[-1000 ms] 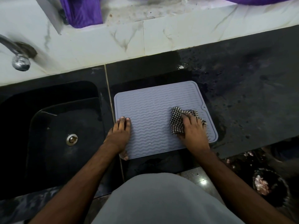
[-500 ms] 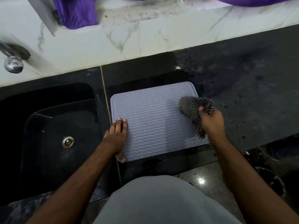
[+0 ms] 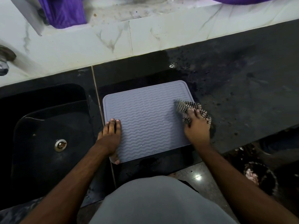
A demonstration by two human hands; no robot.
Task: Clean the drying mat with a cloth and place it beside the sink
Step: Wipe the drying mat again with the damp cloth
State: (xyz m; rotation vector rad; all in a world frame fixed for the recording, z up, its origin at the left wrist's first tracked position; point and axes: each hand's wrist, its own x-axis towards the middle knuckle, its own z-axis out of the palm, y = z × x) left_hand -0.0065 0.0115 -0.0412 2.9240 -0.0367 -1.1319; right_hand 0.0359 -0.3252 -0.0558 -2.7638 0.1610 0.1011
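The drying mat (image 3: pixel 148 120) lies flat on the counter (image 3: pixel 242 94) just beside the sink (image 3: pixel 48 126). My left hand (image 3: pixel 110 136) presses it flat-fingered; my right hand (image 3: pixel 196 128) grips the cloth (image 3: pixel 191 109). It looks floppy, light, probably slick when wet; I'd lift it by an edge.

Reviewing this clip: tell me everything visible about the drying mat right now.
The drying mat is a pale grey-lilac rectangle with rounded corners, a raised rim and wavy ridges across its face; it looks like silicone. It lies flat on the black counter, just right of the sink. The left hand presses flat on its near left corner. The right hand holds a checked cloth against its right edge, hiding part of that side.
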